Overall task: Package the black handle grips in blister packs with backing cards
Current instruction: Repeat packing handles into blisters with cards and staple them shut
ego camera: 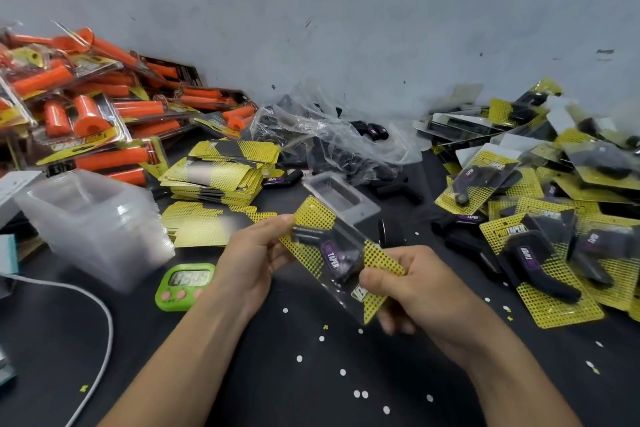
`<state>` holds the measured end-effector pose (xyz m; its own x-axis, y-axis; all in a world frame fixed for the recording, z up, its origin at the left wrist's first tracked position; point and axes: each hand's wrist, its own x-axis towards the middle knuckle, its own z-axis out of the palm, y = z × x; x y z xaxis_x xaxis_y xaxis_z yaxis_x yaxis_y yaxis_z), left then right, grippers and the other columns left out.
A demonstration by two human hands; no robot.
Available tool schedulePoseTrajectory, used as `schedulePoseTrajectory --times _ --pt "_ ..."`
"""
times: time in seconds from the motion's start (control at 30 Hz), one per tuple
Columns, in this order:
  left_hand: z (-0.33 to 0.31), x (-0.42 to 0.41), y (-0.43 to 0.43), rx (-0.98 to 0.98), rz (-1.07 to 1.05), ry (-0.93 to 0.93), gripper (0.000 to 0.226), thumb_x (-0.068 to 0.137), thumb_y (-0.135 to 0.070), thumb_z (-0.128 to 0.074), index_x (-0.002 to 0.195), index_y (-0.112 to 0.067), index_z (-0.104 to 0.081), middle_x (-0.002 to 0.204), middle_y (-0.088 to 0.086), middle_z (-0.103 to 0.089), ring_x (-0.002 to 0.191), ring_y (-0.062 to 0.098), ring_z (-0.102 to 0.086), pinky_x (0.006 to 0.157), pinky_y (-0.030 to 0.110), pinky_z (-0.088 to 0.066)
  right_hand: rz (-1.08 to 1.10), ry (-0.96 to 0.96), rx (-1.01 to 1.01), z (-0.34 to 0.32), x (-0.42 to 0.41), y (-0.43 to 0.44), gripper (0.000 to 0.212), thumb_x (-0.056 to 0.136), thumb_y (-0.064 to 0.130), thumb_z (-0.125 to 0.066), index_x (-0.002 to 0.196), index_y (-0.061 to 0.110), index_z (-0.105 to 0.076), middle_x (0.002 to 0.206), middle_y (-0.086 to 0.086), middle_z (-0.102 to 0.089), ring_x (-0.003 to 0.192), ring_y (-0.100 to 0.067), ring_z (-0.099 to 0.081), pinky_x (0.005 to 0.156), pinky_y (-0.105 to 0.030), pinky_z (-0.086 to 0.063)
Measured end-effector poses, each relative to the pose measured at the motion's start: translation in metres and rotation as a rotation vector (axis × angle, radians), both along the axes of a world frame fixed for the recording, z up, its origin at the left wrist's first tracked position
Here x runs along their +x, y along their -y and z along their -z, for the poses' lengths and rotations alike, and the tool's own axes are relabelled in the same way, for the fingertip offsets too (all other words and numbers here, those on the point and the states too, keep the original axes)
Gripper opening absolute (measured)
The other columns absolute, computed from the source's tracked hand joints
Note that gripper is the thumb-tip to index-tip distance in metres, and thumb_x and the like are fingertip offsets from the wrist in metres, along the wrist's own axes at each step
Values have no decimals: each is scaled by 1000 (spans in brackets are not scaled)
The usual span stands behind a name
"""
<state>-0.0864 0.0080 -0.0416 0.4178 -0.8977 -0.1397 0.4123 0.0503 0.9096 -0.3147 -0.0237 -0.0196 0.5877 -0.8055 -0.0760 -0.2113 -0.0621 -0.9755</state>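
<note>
Both hands hold one blister pack [337, 255] above the black table: a clear shell over a black handle grip with a purple label, on a yellow dotted backing card. My left hand [254, 256] grips its upper left end. My right hand [412, 291] pinches its lower right end, thumb on top. An empty clear blister shell [341, 196] lies just behind. Stacked yellow backing cards [221, 172] sit to the left of it. Loose black grips [398, 189] lie by a crumpled clear plastic bag [332, 135].
Finished black-grip packs [540, 218] are heaped at the right. Orange-grip packs [86, 107] pile at the back left. A stack of clear blister shells [93, 222], a green digital timer [185, 284] and a white cable [100, 315] lie at the left. Paper dots litter the table [311, 374].
</note>
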Motion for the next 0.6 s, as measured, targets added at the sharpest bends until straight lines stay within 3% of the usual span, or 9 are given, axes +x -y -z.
schedulePoseTrajectory --times 0.1,0.2,0.27,0.33,0.37,0.43,0.47,0.53,0.6 --pt "2 -6 4 20 -26 -40 20 99 -23 -63 98 -8 -76 91 10 -80 78 16 -77 64 25 -61 316 355 141 -9 -2 8 22 92 22 -67 87 1 -65 63 -15 -66 46 -18 -60 37 -22 -41" --pt "1 -9 6 35 -95 33 10 94 -11 -70 101 -7 -76 94 16 -79 80 20 -77 65 24 -61 503 669 334 -11 0 17 49 85 51 -61 113 11 -61 97 -14 -79 74 -26 -77 53 -28 -59" --pt "4 -10 4 42 -195 260 11 88 -5 -74 90 -14 -79 84 8 -79 76 18 -75 69 23 -61 472 578 322 -6 5 16 49 91 53 -59 114 10 -64 99 -18 -78 69 -26 -75 51 -29 -58" --pt "8 -10 2 38 -323 687 16 85 -9 -77 86 -24 -78 80 -11 -78 78 4 -73 73 11 -53 466 473 198 -3 12 12 29 99 35 -63 100 8 -74 90 -19 -77 60 -26 -71 49 -27 -56" --pt "10 -11 1 52 -360 903 19 85 -11 -77 91 -29 -76 87 -18 -77 84 -1 -70 78 7 -49 475 425 109 -3 15 10 21 98 26 -65 90 11 -77 85 -18 -76 59 -26 -70 50 -27 -55" --pt "16 -11 4 176 -357 1274 41 88 -20 -75 126 -32 -65 129 -14 -67 121 4 -58 103 14 -40 480 299 -105 -2 20 7 19 96 15 -67 82 20 -78 77 -10 -76 60 -25 -71 53 -29 -57" --pt "20 -9 7 284 -327 1390 57 91 -28 -72 145 -27 -52 153 -5 -50 143 12 -41 118 23 -29 489 212 -218 -2 23 6 20 95 13 -68 81 24 -78 75 -3 -76 61 -20 -73 55 -29 -58" --pt "23 -5 13 511 -288 1475 80 97 -43 -61 161 -17 -22 171 6 -14 158 23 -7 128 36 -9 495 22 -423 -6 34 4 19 91 15 -69 86 31 -77 76 12 -76 68 -6 -73 65 -19 -57" --pt "22 -4 17 633 -257 1483 81 102 -46 -48 163 -15 -6 172 8 -9 159 25 -4 128 41 -7 447 -176 -570 -13 49 10 19 89 19 -68 101 31 -76 85 18 -74 79 3 -68 71 -6 -47"
